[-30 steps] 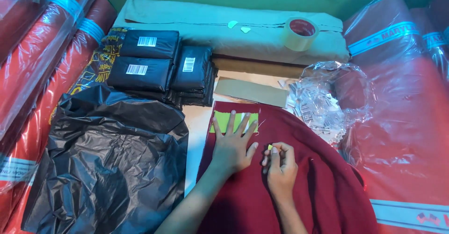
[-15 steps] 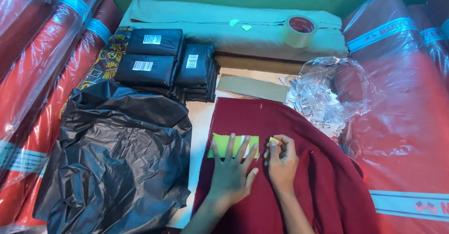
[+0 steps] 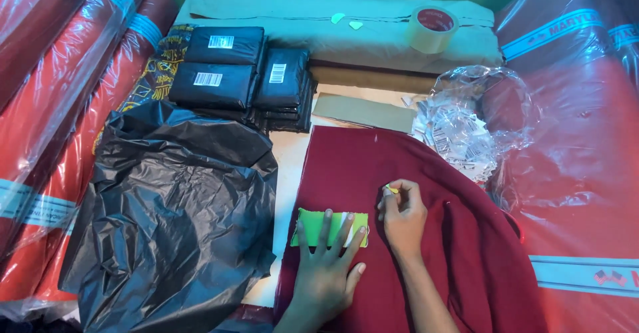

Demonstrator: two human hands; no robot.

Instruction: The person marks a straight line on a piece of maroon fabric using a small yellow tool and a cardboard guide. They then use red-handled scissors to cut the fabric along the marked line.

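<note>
Left hand (image 3: 326, 273) flat, fingers spread, pressing green card (image 3: 329, 227) on dark red cloth (image 3: 373, 166). Right hand (image 3: 401, 213), at 3 o'clock of card, pinched on small yellow chalk (image 3: 391, 189). Looks like marking step. Next needs card kept steady, chalk run along edge.

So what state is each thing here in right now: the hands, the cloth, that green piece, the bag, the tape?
left hand: flat, fingers spread, pressing the green card
right hand: closed, pinching a small yellow piece
green card: lying flat on the maroon cloth
small yellow piece: held at the fingertips
maroon cloth: spread out, wrinkled to the right
black plastic bag: crumpled, lying loose
tape roll: lying flat on folded beige cloth
black packets: stacked, sealed
</note>
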